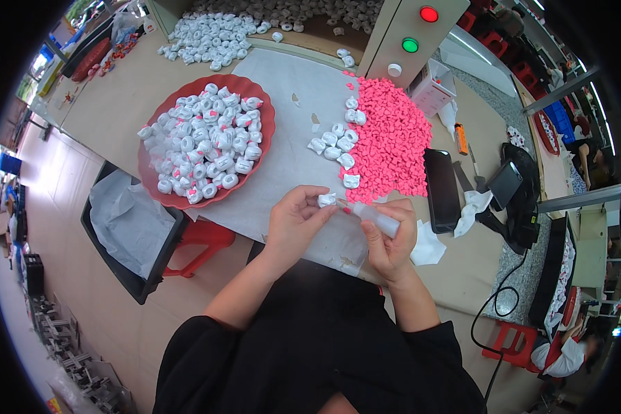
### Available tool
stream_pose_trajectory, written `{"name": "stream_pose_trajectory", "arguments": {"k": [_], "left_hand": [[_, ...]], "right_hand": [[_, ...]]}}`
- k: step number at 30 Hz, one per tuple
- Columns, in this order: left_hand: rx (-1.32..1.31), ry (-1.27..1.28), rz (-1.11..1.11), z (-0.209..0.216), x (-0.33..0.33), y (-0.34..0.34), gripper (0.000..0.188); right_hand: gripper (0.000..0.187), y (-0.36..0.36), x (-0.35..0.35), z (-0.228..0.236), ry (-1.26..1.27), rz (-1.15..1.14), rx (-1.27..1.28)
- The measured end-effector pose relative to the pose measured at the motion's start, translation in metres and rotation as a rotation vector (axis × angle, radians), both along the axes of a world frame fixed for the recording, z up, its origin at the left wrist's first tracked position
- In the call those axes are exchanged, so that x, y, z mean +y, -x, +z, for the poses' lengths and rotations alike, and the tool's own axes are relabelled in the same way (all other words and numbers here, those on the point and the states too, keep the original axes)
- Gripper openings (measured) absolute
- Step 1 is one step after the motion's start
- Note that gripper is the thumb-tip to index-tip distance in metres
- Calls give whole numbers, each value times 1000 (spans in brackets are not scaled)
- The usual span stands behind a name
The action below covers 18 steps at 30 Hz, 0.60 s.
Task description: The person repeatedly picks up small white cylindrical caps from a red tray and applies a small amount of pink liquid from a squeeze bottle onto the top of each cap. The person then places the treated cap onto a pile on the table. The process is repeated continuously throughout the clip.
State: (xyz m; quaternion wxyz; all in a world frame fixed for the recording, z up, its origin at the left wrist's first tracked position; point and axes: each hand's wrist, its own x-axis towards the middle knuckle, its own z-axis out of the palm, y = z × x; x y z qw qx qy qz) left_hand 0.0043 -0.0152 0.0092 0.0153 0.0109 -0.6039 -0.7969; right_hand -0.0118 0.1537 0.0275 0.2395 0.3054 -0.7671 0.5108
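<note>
My left hand [291, 222] pinches a small white moulded figure piece [327, 200] between thumb and fingers. My right hand [393, 241] is wrapped round a translucent squeeze bottle [381, 220], its nozzle pointing left at the white piece. A tiny pink bit [346, 210] shows near the nozzle; what bears it I cannot make out. Just beyond both hands spreads a heap of small pink pieces [393, 141], with several loose white pieces [332, 143] along its left edge. Farther left, a red scalloped bowl [268, 131] is heaped with white pieces, many showing pink parts.
A black phone [441, 190] lies right of the pink heap, near a white box [432, 88] and a second bottle [448, 117]. A cabinet panel with buttons [410, 45] stands behind. At left, a paper-lined black bin [93, 224] sits by a red stool [203, 241].
</note>
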Motion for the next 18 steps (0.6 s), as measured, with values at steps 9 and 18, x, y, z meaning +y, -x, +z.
{"name": "stream_pose_trajectory", "arguments": {"k": [9, 18], "left_hand": [[5, -9, 21, -1, 1, 1, 25], [11, 21, 31, -3, 0, 1, 25]], "right_hand": [[28, 2, 2, 1, 3, 2, -23], [27, 1, 3, -2, 50, 20, -99]]}}
